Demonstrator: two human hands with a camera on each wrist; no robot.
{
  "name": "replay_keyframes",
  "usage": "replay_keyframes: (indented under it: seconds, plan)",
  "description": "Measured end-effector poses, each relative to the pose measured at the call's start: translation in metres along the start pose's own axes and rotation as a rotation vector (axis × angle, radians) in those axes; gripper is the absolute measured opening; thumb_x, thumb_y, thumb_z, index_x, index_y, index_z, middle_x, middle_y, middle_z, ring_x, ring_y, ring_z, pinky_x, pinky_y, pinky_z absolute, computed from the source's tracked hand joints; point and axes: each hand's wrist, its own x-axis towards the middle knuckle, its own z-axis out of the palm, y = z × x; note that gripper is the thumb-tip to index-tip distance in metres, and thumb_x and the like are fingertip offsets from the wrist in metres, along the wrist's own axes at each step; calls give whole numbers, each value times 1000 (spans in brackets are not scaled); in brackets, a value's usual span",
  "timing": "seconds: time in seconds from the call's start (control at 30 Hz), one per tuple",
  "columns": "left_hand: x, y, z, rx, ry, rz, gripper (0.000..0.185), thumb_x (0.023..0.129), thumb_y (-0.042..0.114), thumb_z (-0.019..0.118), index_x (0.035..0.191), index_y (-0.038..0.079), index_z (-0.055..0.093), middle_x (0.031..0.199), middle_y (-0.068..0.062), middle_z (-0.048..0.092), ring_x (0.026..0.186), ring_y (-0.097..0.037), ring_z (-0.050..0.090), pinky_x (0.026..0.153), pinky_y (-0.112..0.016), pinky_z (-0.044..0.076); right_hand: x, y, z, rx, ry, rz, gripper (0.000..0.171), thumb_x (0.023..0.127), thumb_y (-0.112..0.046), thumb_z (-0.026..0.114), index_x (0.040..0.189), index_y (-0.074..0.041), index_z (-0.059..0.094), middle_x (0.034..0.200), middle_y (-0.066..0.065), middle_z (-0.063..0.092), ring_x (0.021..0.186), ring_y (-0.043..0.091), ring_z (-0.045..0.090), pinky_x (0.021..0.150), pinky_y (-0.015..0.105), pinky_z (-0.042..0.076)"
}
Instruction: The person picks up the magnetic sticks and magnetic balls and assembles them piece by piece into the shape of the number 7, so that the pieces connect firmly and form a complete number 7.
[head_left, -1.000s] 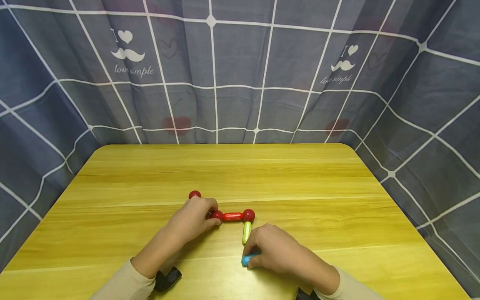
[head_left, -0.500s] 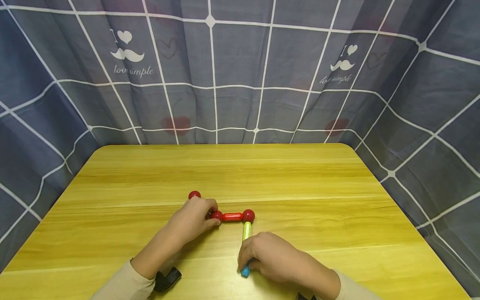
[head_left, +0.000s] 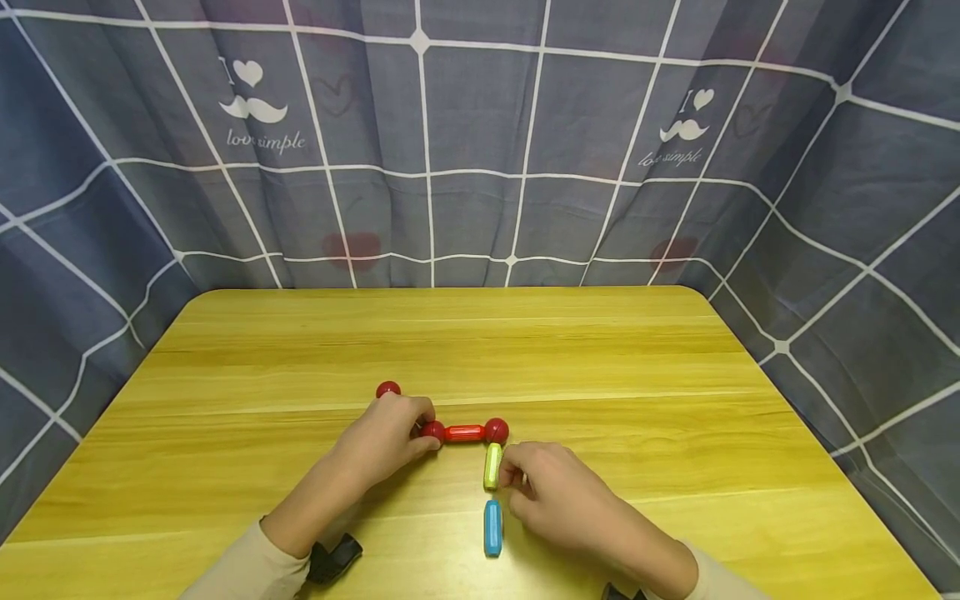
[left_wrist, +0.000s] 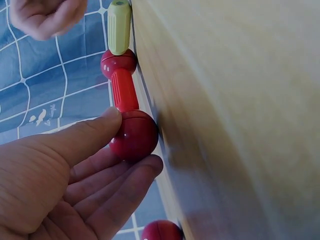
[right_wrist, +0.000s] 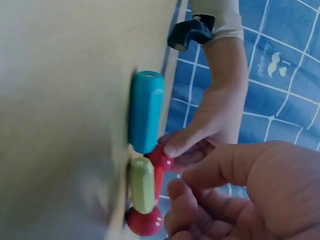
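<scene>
Blue stick lies lengthwise just below the green one, nearer my right hand, fingers loosely curled, empty; left hand pinches the red ball.

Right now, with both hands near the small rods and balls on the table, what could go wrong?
1. The right hand touches the yellow-green rod; a nudge may pull it off the red ball.
2. The left hand pinches only the other end ball, so the red rod could swing or detach.
3. The blue rod lies free, apart from the yellow-green one, and the loose red ball could roll.
</scene>
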Motion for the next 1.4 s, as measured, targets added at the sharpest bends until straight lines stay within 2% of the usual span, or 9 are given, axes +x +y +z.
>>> replay_keyframes:
  seconds: [0.1, 0.2, 0.37, 0.47, 0.73, 1.1, 1.4]
  plan:
    - [-1, 1, 0, -1, -5, -3, 19, 78, 17, 84, 83, 11, 67, 69, 9, 55, 61, -8, 47, 58, -26, 42, -2, -2, 4, 34, -14, 110, 16, 77, -4, 62, 77, -21, 61, 61, -14, 52, 53, 2, 46, 48, 22, 41]
    - [-1, 1, 0, 1, -1, 0, 19, 78, 17, 84, 83, 11, 66, 69, 9, 55, 60, -8, 47, 57, -25, 42, -2, -5, 10, 30, -14, 173, 16, 81, -16, 64, 67, -23, 59, 53, -14, 49, 46, 2, 42, 42, 22, 36]
    - [-1, 0, 1, 7, 6, 5, 19, 78, 19, 84, 82, 13, 67, 68, 11, 55, 59, -7, 47, 57, -24, 43, -3, -8, 17, -62, -18, 236, 43, 85, -45, 68, 52, -24, 50, 43, -18, 36, 40, 2, 33, 39, 21, 24]
    - [-2, 0, 1, 10, 9, 12, 19, 77, 19, 84, 82, 14, 66, 68, 11, 54, 59, -6, 47, 56, -24, 42, -4, -8, 20, -92, -39, 248, 49, 83, -51, 69, 46, -25, 49, 40, -19, 31, 38, 1, 29, 38, 21, 21]
    - [-1, 0, 1, 5, 7, 15, 19, 78, 18, 84, 82, 13, 66, 67, 10, 54, 59, -7, 47, 56, -25, 42, -2, -6, 26, -35, -74, 246, 53, 83, -42, 70, 40, -24, 45, 36, -18, 24, 35, -3, 15, 35, 17, 13]
    - [-1, 1, 0, 2, -3, 21, 18, 78, 19, 84, 83, 13, 67, 69, 10, 55, 60, -6, 48, 56, -24, 43, 4, -4, 27, -4, -55, 273, 45, 84, -40, 69, 44, -27, 54, 35, -17, 28, 33, -2, 21, 37, 18, 16]
    - [-2, 1, 0, -5, -7, 11, 18, 78, 20, 83, 83, 13, 67, 68, 11, 55, 59, -6, 48, 56, -24, 43, 3, -1, 25, 47, -51, 258, 43, 86, -39, 70, 47, -26, 59, 36, -17, 32, 34, -3, 21, 35, 17, 17]
